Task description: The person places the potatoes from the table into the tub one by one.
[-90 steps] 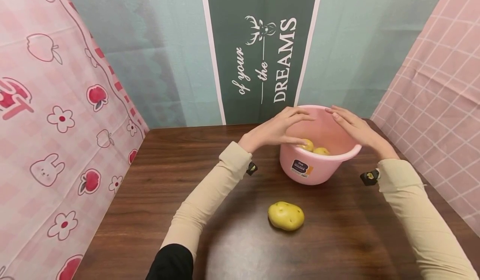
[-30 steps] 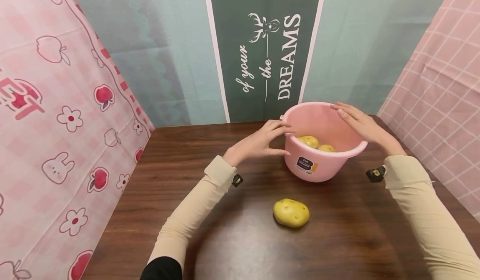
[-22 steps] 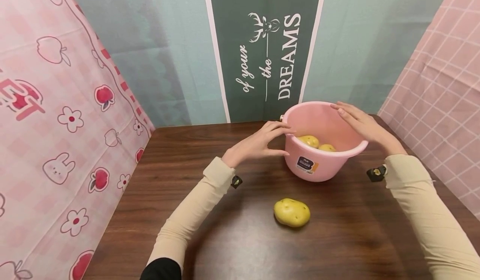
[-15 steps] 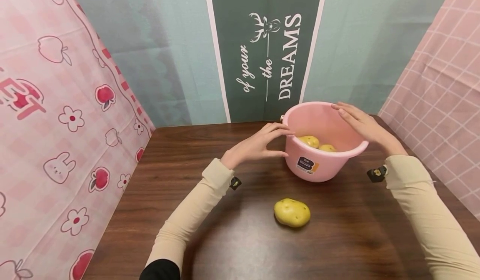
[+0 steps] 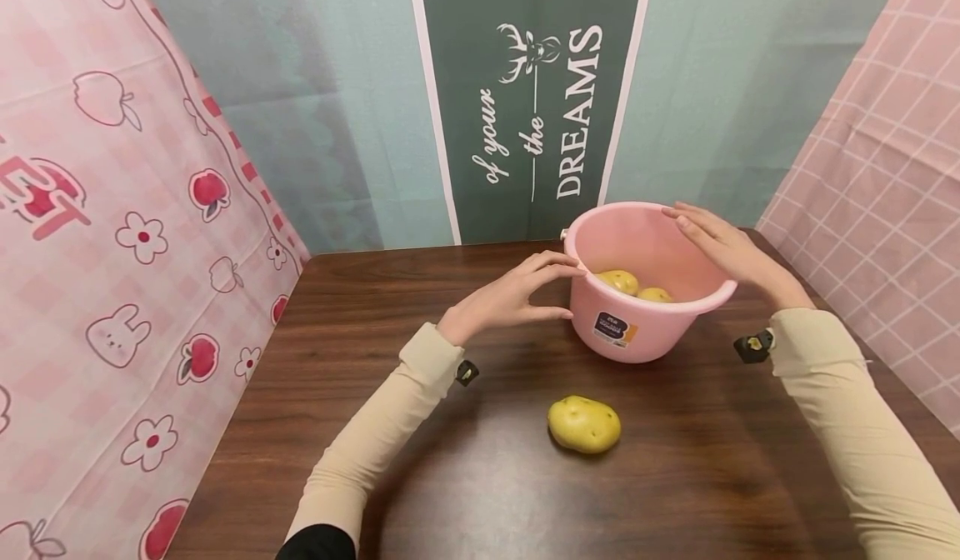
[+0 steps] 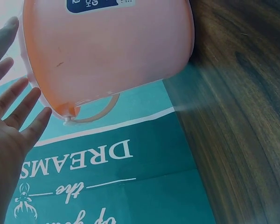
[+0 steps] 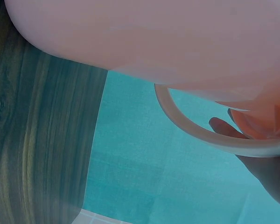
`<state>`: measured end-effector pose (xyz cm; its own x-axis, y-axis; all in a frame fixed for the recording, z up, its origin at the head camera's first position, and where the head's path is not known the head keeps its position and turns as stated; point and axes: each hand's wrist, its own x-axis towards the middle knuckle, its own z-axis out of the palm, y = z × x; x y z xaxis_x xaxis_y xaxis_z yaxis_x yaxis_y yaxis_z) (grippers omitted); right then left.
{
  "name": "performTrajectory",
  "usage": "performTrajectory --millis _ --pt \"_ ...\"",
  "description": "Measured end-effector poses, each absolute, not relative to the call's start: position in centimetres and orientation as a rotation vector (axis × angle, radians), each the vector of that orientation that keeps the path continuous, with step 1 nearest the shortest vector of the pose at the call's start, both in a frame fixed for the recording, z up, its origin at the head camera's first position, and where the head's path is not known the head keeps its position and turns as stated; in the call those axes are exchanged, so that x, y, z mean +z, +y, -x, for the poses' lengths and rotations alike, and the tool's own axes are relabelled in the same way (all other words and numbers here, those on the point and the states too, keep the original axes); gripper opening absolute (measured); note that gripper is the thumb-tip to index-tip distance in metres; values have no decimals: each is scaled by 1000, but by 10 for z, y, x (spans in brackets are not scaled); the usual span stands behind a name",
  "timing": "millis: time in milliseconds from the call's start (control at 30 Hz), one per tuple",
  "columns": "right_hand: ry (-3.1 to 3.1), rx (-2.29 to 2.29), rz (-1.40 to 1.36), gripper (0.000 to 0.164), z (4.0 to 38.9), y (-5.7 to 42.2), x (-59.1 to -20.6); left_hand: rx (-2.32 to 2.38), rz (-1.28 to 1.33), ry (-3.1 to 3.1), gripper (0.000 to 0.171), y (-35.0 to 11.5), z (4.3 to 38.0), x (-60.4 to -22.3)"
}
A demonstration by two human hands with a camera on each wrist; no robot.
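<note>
A pink plastic bucket [image 5: 630,331] stands on the table with two yellow potatoes [image 5: 621,282] visible inside. My left hand [image 5: 506,297] is at its left rim, fingers and thumb extended and spread; the left wrist view shows the fingers beside the rim, with nothing in the palm. On the right side, my right hand [image 5: 720,247] lies along the rim with straight fingers. Part of that hand [image 7: 266,175] shows behind the bucket's handle [image 7: 200,133] in the right wrist view, the rest hidden. Another potato [image 5: 584,424] lies on the table in front of the bucket.
The dark wooden table [image 5: 360,327] spreads left and in front of the bucket. A green and teal cloth [image 5: 525,102] hangs close behind. Pink printed cloth [image 5: 142,293] borders the left, and pink grid cloth [image 5: 877,168] the right.
Since the earliest frame, my left hand has drawn back left from over the bucket's opening to outside its rim, then dropped slightly. The right hand and the table potato look nearly unchanged.
</note>
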<state>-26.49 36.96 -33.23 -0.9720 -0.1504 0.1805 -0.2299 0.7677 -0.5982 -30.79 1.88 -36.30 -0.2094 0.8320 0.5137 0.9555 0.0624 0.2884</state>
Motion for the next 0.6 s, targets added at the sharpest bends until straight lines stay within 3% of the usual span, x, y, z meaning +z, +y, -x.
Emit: performTrajectory --millis 600 --pt "-2849 992 -288 51 265 369 -331 -851 1799 -2248 60 10 304 -373"
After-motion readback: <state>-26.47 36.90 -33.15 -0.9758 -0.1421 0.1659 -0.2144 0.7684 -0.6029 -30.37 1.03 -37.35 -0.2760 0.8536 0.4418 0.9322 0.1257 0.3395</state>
